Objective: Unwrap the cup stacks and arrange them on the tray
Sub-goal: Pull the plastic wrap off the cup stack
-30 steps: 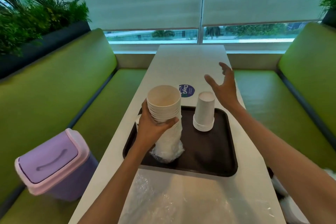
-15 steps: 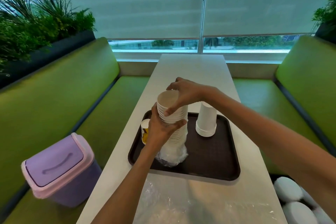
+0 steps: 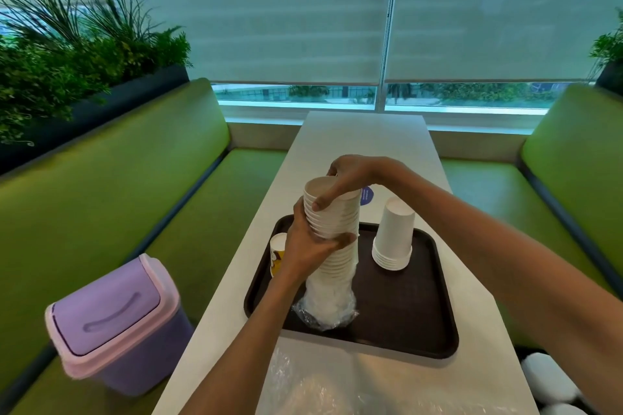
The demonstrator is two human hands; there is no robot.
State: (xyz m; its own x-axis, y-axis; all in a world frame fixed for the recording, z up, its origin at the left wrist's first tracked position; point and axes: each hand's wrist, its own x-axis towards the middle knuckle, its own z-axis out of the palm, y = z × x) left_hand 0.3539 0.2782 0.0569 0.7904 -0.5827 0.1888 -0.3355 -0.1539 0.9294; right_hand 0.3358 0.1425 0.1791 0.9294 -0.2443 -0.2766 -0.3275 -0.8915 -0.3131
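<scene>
Our left hand [image 3: 305, 246] was wrapped round the middle of the tall cup stack [image 3: 333, 222], fingers curled behind it and thumb across the front. We think we held it there to stop the stack from tipping. Our right hand [image 3: 350, 175] sat on top. Its fingers hooked over the far rim and its thumb pressed on the near side, pinching the top few cups. That looked like the way to lift some cups off, or to pull the stack up out of its wrap.

Below our left fingers the plastic wrap [image 3: 325, 312] was bunched round the bottom cups, and the stack stood in it on the tray [image 3: 431, 330]. To the right of our fingers, apart from them, stood an upside-down stack [image 3: 392, 239] with no wrap on it. Just left of our left hand peeked a small printed cup [image 3: 277, 251].

A second before, our right hand was open in the air, past the upside-down stack, holding nothing. Half a second before, it had already landed on the top cups, and now it gripped them the same way. Our left hand had kept its hold, and the stack had not left its spot.
</scene>
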